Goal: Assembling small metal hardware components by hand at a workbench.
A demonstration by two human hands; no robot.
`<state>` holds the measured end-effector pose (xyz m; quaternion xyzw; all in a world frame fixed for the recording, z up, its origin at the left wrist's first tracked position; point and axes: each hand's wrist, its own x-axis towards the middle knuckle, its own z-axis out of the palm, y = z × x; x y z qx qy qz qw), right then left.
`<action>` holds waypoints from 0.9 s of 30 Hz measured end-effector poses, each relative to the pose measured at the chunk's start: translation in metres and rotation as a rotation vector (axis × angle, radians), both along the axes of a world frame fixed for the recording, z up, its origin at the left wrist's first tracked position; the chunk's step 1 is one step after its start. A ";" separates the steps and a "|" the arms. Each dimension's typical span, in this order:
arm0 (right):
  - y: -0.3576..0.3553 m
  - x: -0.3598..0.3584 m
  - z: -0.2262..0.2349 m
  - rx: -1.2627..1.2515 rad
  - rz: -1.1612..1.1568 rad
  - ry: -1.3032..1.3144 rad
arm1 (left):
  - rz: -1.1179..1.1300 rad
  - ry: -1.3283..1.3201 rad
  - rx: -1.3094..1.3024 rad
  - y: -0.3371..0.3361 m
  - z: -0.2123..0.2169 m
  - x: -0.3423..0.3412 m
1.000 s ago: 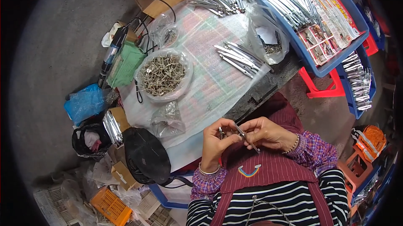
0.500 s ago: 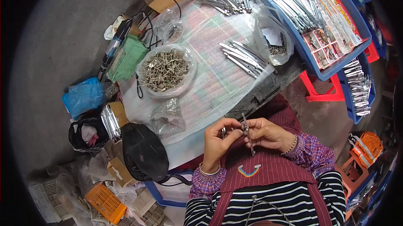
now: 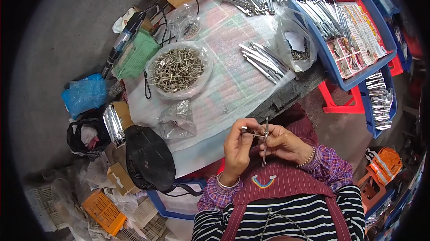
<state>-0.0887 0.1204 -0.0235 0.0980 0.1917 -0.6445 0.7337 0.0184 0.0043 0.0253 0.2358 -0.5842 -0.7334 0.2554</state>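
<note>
My right hand (image 3: 286, 143) grips a slim silver metal bar (image 3: 266, 140), which stands nearly edge-on in front of my apron. Between the thumb and forefinger of my left hand (image 3: 237, 149) is a small metal pin (image 3: 258, 135), its inner end against or very close to the bar. Another small shiny metal piece (image 3: 244, 129) shows at the left fingertips; whether it belongs to the pin is unclear. Beyond my hands, a plastic-lined round container (image 3: 209, 73) holds a heap of small metal pins (image 3: 177, 68). Several silver bars (image 3: 262, 62) lie side by side at the table's right edge.
A blue bin (image 3: 299, 6) of metal bars and a parts tray stands right, by a red stool (image 3: 342, 102). Clear bags of small parts (image 3: 299, 55) lie on the foam-covered table (image 3: 224, 93). A black cap (image 3: 150, 158) sits left, near an orange basket (image 3: 104, 212).
My left hand has drawn slightly away from the bar, so the pin now shows between the two hands. The bar has turned more upright. The whole view has shifted slightly.
</note>
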 end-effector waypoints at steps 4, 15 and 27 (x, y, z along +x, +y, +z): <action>0.003 -0.002 0.001 -0.009 -0.010 0.018 | -0.043 -0.065 -0.178 -0.003 -0.004 0.004; 0.006 -0.005 -0.002 -0.011 -0.103 0.094 | -0.083 -0.340 -0.530 -0.005 0.015 0.012; 0.007 -0.007 0.001 0.031 -0.138 0.131 | -0.002 -0.335 -0.496 0.001 0.017 0.010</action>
